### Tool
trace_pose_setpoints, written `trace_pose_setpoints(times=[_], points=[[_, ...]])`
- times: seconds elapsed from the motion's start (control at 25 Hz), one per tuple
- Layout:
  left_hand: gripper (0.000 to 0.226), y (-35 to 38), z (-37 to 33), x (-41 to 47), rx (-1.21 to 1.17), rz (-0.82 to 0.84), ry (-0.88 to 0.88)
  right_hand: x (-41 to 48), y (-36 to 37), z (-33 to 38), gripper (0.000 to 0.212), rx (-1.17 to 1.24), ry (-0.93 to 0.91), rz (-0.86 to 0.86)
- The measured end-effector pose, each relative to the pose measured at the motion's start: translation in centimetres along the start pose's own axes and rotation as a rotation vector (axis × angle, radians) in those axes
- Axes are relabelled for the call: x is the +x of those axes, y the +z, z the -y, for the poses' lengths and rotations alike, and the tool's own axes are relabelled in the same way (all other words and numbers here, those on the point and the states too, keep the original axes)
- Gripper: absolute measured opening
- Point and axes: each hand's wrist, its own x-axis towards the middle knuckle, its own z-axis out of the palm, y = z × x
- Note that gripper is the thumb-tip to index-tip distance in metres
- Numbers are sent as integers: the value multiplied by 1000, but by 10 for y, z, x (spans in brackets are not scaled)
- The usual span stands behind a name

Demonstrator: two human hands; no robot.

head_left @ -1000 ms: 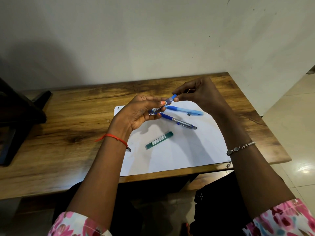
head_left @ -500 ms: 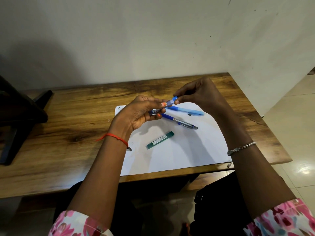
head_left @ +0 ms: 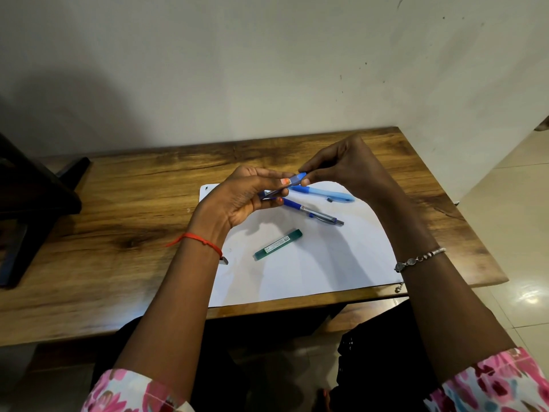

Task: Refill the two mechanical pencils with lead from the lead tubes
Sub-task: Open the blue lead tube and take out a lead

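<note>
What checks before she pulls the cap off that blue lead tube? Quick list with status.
1. Left hand grips the blue lead tube body: ok.
2. Right hand fingertips pinch the tube's cap end: ok.
3. Cap already loosened: cannot tell.
4. Tube held over the white paper, so spilled lead lands there: ok.
5. Both pencils in reach: light blue pencil and dark blue pencil lie on the paper: ok.
6. Green lead tube lies apart, clear of the hands: ok.

Home corner: wooden desk [head_left: 118, 203], tiled floor [head_left: 517, 203]
</note>
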Motion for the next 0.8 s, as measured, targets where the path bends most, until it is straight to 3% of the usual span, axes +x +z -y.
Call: trace_pose_setpoints(times=[0.28, 0.56, 0.64, 0.8], points=[[10, -5, -3, -1, 22, -63, 8, 2, -2, -3, 20, -75, -37, -24], [11, -16, -3, 2, 44, -240, 147, 2, 31, -11, 25, -386, 37, 255], [10, -14, -2, 3, 78, -218, 146, 3, 31, -10, 25, -351, 52, 197], [19, -6, 1, 6, 189, -150, 135, 8, 23, -10, 17, -16, 173, -49]])
